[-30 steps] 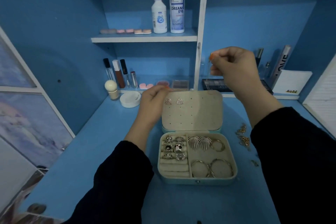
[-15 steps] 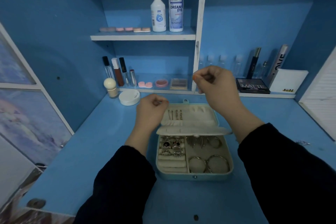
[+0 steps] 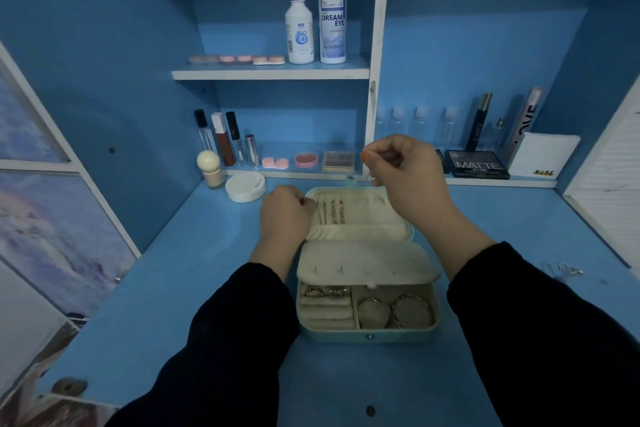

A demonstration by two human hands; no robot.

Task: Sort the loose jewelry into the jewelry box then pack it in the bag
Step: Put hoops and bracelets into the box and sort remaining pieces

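Observation:
The pale teal jewelry box (image 3: 369, 334) lies open on the blue desk. Its cream earring panel (image 3: 367, 265) is folded down over the back of the tray. Rings (image 3: 325, 292) and hoop bangles (image 3: 394, 310) show in the front compartments. Gold chains (image 3: 336, 212) hang inside the lid (image 3: 367, 215). My right hand (image 3: 405, 177) is raised above the lid and pinches a very thin chain (image 3: 364, 153) between thumb and forefinger. My left hand (image 3: 285, 215) is curled into a fist at the lid's left edge; nothing visible in it.
Loose jewelry (image 3: 562, 269) lies on the desk at the right. A white round compact (image 3: 246, 186) and a cream sponge stick (image 3: 209, 168) stand behind the left hand. Lipsticks, lens cases, palettes and bottles fill the shelves behind.
The earring panel has swung from upright down flat over the tray, uncovering the chains in the lid. My left hand let go of it. My right hand came lower and nearer the lid.

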